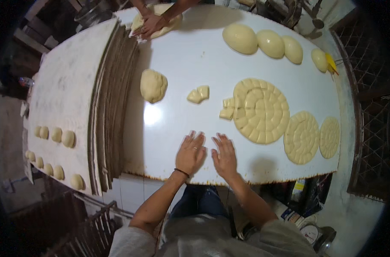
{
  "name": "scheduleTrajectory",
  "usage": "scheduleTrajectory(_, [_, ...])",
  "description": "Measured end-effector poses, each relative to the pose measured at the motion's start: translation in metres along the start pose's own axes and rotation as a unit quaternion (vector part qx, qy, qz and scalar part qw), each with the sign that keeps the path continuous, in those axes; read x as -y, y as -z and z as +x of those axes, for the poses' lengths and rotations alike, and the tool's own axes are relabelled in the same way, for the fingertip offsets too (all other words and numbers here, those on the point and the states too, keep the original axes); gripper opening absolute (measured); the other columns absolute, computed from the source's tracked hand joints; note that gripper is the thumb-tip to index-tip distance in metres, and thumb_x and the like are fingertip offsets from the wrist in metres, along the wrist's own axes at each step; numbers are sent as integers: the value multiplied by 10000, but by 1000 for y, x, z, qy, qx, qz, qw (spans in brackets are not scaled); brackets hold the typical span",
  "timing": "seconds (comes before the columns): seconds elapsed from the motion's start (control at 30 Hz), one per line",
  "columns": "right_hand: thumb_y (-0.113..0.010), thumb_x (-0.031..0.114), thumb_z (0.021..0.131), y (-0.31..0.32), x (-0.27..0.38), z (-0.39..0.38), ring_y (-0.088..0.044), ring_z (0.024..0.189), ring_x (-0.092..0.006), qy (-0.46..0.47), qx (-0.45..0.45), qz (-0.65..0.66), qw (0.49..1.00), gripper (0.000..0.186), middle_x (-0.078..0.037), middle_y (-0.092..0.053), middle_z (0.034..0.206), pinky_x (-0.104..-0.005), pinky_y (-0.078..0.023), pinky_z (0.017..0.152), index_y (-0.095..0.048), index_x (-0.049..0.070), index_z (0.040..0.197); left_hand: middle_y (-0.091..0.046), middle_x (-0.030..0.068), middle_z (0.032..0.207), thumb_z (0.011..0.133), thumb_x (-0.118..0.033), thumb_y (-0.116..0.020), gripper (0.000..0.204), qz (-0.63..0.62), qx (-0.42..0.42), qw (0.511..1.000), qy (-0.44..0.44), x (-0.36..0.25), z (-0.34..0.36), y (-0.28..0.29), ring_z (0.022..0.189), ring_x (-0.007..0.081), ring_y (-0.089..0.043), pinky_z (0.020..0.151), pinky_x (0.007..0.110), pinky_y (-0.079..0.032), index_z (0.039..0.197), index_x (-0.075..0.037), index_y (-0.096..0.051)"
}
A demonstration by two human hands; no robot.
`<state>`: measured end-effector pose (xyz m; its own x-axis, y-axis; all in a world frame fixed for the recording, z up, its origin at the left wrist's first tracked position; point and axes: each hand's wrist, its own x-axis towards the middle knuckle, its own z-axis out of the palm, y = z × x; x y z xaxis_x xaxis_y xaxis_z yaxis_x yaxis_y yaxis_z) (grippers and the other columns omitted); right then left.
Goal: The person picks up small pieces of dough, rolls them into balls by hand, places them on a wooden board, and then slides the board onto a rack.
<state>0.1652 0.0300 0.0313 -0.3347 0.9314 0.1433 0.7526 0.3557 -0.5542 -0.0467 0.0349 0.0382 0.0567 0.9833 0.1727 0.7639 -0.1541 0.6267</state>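
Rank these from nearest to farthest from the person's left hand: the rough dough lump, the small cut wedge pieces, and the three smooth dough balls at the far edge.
From the left hand:
1. Small cut wedge pieces, straight ahead.
2. Rough dough lump, ahead and left.
3. Three smooth dough balls, far right edge.

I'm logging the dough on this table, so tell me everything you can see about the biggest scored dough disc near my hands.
The big scored disc is pale yellow dough, pressed flat and round, cut in concentric rings and crosswise into many small blocks. It lies flat on the white table, right of centre. At its left edge a few blocks have been pulled slightly away. A smaller scored disc sits against its lower right. Neither the left hand nor the right hand touches it; both rest flat on the table just below it.
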Motion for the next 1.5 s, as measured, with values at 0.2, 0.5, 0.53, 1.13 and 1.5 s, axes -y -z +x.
scheduleTrajectory(0.2, [-734, 141, 971, 11, -39, -60, -551, 1380, -385, 6, 61, -42, 997, 485, -185, -618, 1436, -500, -468, 1156, -637, 42, 1436, -685, 114, 1400, 968, -171, -749, 352, -14, 79, 993, -88, 103, -109, 25, 1404, 327, -565, 1190, 433, -459, 1300, -58, -718])
scheduleTrajectory(0.5, [-707, 72, 987, -5, -26, -74, -590, 1336, -390, 0, -3, 35, 999, 351, -186, -681, 1365, -479, -455, 1155, -695, 9, 1332, -719, 135, 1348, 964, -177, -772, 331, -204, 149, 965, -77, 116, -107, 26, 1323, 290, -648, 1130, 429, -522, 1282, -93, -740])
scheduleTrajectory(0.53, [-707, 72, 987, 6, -42, -70, -578, 1355, -390, -34, -23, 26, 999, 360, -187, -680, 1368, -477, -445, 1168, -691, 11, 1342, -714, 140, 1355, 961, -165, -770, 328, -141, 133, 976, -96, 101, -83, 34, 1331, 302, -640, 1121, 430, -529, 1277, -81, -739])
scheduleTrajectory(1.13, [-803, 109, 937, -16, -16, -76, -629, 1282, -353, 48, -3, 63, 997, 351, -141, -716, 1280, -455, -494, 1119, -752, 71, 1282, -727, 136, 1297, 967, -116, -728, 256, -124, 78, 987, -67, 67, -73, 10, 1302, 336, -644, 1127, 427, -526, 1217, -62, -748])
scheduleTrajectory(1.5, [-793, 109, 942, -8, -19, -69, -594, 1324, -380, 70, 0, 47, 996, 379, -163, -688, 1306, -490, -460, 1152, -718, 52, 1309, -751, 172, 1173, 958, -171, -764, 235, -116, 45, 983, -137, 107, -97, 17, 1203, 361, -684, 1072, 410, -552, 1137, -18, -767])
